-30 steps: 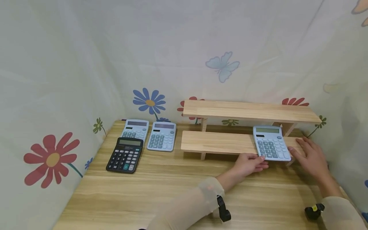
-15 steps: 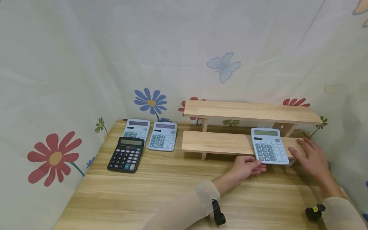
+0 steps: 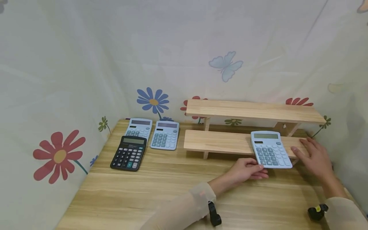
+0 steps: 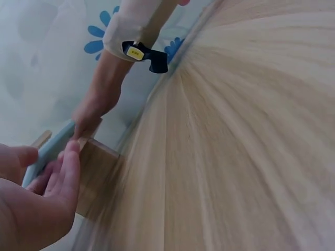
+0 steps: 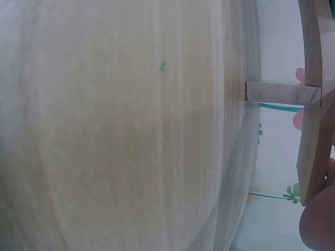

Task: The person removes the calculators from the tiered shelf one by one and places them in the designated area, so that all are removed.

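A light-blue calculator lies slanted over the front of the lower shelf of a two-step wooden stand. My left hand pinches its lower left corner, thumb on the keypad side and fingers underneath. In the left wrist view, the left hand shows the calculator edge-on between thumb and fingers. My right hand rests on the right end of the lower shelf, fingers fairly straight, its thumb near the calculator's right side. The right wrist view shows only a bit of the right hand by the shelf end.
Two more light-blue calculators lie at the table's back left. A black calculator overlaps the leftmost one. The stand's upper shelf is behind and above. A printed curtain encloses the wooden table.
My left hand has drawn the calculator slightly toward me, so more of it hangs past the lower shelf's front edge. The right hand stays on the shelf end. The head view has shifted slightly.
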Demonstrator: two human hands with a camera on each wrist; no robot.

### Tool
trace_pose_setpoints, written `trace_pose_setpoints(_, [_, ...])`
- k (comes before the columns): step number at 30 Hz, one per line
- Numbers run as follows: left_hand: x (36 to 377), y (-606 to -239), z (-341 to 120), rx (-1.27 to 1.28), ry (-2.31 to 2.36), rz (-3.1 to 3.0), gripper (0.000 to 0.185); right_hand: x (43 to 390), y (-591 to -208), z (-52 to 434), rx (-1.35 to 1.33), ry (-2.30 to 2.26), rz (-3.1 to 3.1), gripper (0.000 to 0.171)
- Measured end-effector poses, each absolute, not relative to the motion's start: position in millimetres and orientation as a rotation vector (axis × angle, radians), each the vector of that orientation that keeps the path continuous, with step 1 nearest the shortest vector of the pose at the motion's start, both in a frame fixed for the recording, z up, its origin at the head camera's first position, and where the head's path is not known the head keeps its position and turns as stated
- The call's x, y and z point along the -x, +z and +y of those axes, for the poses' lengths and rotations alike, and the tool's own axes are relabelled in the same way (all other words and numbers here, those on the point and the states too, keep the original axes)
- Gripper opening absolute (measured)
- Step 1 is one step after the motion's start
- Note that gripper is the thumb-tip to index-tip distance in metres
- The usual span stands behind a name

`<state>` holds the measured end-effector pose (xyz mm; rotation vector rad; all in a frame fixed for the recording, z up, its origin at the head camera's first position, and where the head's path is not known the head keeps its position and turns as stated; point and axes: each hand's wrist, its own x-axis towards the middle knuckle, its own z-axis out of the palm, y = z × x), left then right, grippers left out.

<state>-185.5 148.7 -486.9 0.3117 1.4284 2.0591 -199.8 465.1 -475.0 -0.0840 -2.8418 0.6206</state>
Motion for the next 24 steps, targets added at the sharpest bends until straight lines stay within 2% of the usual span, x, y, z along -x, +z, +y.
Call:
trace_pose_setpoints(5, [189,-487,148,-0.357,1.997,1.375,0.007,198,-474,464,0.100,0.631,-2.842,0.080])
trace_pose_setpoints(14, [195,-489,157,-0.313,1.981,1.393,0.034,199,-472,463,0.095,0.619,-2.837,0.080])
trace_pose_setpoints(24, [196,-485,175,-0.254,2.088,1.431,0.022,203,-477,470,0.055,0.615,-2.828,0.078])
